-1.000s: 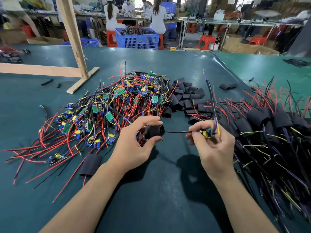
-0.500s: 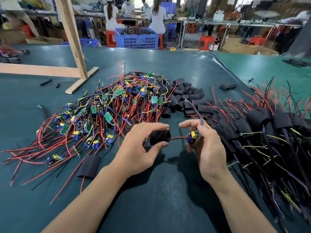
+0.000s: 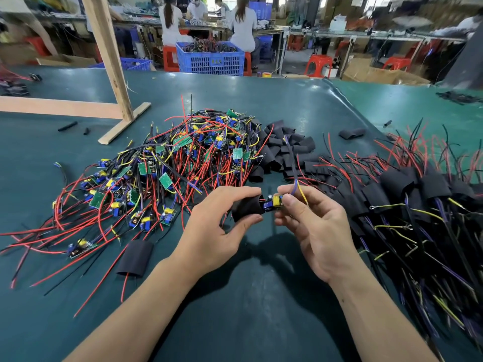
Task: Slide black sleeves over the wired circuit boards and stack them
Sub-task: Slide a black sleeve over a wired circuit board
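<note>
My left hand [image 3: 217, 226] pinches a black sleeve [image 3: 247, 208] between thumb and fingers, just above the table. My right hand [image 3: 311, 226] grips a small circuit board [image 3: 274, 201] with blue and yellow parts; its end sits at the sleeve's mouth. The board's purple, yellow and black wires stick up past my right fingers. A heap of bare wired boards [image 3: 167, 168] lies to the left. Loose black sleeves [image 3: 285, 150] are piled behind my hands. Sleeved boards [image 3: 407, 205] are stacked at the right.
One flat sleeve [image 3: 136, 258] with a red wire lies by my left wrist. A wooden frame [image 3: 109, 74] stands at the back left on the green table [image 3: 248, 309]. A stray sleeve [image 3: 352, 133] lies at the far right. A blue crate [image 3: 211, 60] and seated people are beyond the table.
My right hand has brought the board leftward along its wires to the sleeve's mouth; the gap of red and black wire between sleeve and board has closed.
</note>
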Action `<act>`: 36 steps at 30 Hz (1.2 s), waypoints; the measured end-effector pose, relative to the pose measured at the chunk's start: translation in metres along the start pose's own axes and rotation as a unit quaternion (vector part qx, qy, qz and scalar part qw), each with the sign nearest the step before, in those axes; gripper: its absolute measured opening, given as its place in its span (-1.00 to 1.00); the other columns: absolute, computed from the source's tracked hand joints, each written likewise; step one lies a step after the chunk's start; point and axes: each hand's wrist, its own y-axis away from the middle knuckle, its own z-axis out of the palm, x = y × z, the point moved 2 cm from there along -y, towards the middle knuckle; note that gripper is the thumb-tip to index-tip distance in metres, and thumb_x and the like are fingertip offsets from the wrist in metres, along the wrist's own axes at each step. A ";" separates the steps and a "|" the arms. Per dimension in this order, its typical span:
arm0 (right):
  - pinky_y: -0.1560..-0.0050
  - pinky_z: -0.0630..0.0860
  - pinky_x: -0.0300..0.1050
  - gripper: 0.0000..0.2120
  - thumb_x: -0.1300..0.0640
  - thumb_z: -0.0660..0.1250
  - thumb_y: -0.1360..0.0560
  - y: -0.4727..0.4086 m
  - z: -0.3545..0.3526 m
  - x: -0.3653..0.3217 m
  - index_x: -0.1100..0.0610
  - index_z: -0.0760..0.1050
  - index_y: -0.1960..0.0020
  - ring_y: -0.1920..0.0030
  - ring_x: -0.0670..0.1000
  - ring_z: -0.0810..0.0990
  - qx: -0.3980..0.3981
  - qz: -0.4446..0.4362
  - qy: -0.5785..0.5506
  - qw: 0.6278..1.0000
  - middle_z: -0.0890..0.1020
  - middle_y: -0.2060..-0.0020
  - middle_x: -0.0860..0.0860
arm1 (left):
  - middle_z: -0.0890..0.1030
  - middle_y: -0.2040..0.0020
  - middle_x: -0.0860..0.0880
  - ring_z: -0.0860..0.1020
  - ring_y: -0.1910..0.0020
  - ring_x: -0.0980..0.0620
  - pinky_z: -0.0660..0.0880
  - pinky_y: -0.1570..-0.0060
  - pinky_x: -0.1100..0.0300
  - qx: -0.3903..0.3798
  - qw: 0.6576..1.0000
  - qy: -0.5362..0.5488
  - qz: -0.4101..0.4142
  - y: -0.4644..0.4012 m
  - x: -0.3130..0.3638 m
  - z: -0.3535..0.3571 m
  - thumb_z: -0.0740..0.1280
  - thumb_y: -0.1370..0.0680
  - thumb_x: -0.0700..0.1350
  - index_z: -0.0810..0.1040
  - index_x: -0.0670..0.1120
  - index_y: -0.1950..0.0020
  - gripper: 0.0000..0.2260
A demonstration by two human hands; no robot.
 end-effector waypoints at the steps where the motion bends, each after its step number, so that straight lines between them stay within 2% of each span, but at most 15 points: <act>1: 0.25 0.58 -0.20 -0.88 0.20 0.41 -0.35 0.000 0.000 0.000 0.13 0.70 0.14 0.31 0.01 0.61 -0.002 0.004 0.001 1.000 0.65 0.25 0.07 | 0.63 -0.09 0.01 0.61 -0.08 -0.02 0.54 -0.08 -0.02 0.000 1.000 -0.001 0.001 0.000 0.000 0.000 0.51 -0.47 -0.23 0.59 -0.15 -0.23 -0.66; 7: 0.26 0.59 -0.19 -0.88 0.21 0.41 -0.36 -0.001 -0.002 0.001 0.14 0.69 0.14 0.32 0.05 0.62 -0.004 0.028 0.000 1.000 0.65 0.24 0.12 | 0.64 -0.08 0.00 0.61 -0.07 -0.02 0.54 -0.10 0.05 -0.015 1.000 -0.005 -0.001 -0.001 0.001 0.000 0.52 -0.45 -0.23 0.60 -0.17 -0.22 -0.65; 11: 0.27 0.57 -0.20 -0.86 0.19 0.42 -0.33 -0.001 -0.003 0.001 0.12 0.71 0.14 0.32 0.02 0.63 -0.005 0.037 0.009 0.999 0.67 0.24 0.10 | 0.65 -0.12 0.02 0.61 -0.14 0.01 0.54 -0.17 0.03 -0.029 0.999 0.012 -0.016 0.000 0.000 0.000 0.53 -0.44 -0.24 0.58 -0.12 -0.24 -0.61; 16: 0.21 0.58 -0.20 -0.84 0.31 0.37 -0.44 0.000 -0.006 0.002 0.11 0.69 0.11 0.28 0.04 0.63 -0.008 0.035 0.050 0.998 0.68 0.21 0.07 | 0.68 -0.11 0.08 0.61 -0.17 0.19 0.49 -0.24 0.24 -0.038 0.997 0.044 -0.041 0.000 -0.002 0.001 0.52 -0.45 -0.25 0.53 -0.02 -0.26 -0.58; 20: 0.24 0.61 -0.22 -0.87 0.29 0.41 -0.34 -0.001 -0.003 0.001 0.17 0.68 0.15 0.31 0.06 0.66 0.008 0.076 -0.005 0.997 0.68 0.25 0.10 | 0.67 -0.11 0.05 0.61 -0.16 0.14 0.52 -0.20 0.17 -0.018 0.998 0.055 -0.027 0.001 -0.004 0.002 0.51 -0.46 -0.27 0.53 -0.04 -0.27 -0.58; 24: 0.30 0.60 -0.23 -0.87 0.28 0.42 -0.30 -0.002 -0.005 0.003 0.24 0.67 0.16 0.34 0.04 0.66 0.028 0.146 -0.054 0.987 0.66 0.26 0.14 | 0.64 -0.12 0.04 0.61 -0.16 0.08 0.55 -0.18 0.10 -0.015 0.998 0.060 -0.023 0.000 -0.003 0.004 0.52 -0.44 -0.19 0.54 -0.07 -0.25 -0.60; 28: 0.21 0.61 -0.21 -0.79 0.31 0.39 -0.32 -0.001 -0.001 0.004 0.29 0.60 0.05 0.24 0.01 0.65 0.007 0.107 -0.034 0.994 0.67 0.23 0.11 | 0.66 -0.13 0.05 0.62 -0.15 0.12 0.54 -0.20 0.17 -0.009 0.998 0.068 -0.013 0.001 0.000 0.005 0.50 -0.45 -0.22 0.53 -0.04 -0.26 -0.60; 32: 0.23 0.61 -0.22 -0.87 0.41 0.35 -0.41 -0.001 -0.002 0.005 0.29 0.59 0.06 0.25 0.00 0.65 0.028 0.093 -0.010 0.995 0.67 0.24 0.11 | 0.65 -0.16 0.06 0.59 -0.19 0.15 0.51 -0.22 0.17 -0.055 0.998 0.014 -0.015 0.001 -0.001 0.005 0.49 -0.49 -0.19 0.57 -0.10 -0.28 -0.63; 34: 0.23 0.61 -0.23 -0.86 0.46 0.32 -0.45 -0.002 -0.003 0.006 0.29 0.59 0.08 0.27 -0.02 0.65 0.043 0.100 -0.010 0.994 0.67 0.26 0.09 | 0.63 -0.18 0.06 0.56 -0.19 0.15 0.48 -0.23 0.19 -0.081 0.996 -0.013 -0.019 0.000 -0.001 0.005 0.52 -0.46 -0.14 0.56 -0.09 -0.32 -0.57; 36: 0.22 0.61 -0.23 -0.84 0.47 0.33 -0.45 -0.001 -0.003 0.007 0.28 0.60 0.07 0.26 -0.02 0.66 0.040 0.100 0.002 0.994 0.68 0.26 0.09 | 0.63 -0.18 0.06 0.57 -0.18 0.15 0.48 -0.22 0.18 -0.079 0.996 -0.017 -0.022 0.000 -0.002 0.005 0.52 -0.45 -0.19 0.56 -0.08 -0.33 -0.55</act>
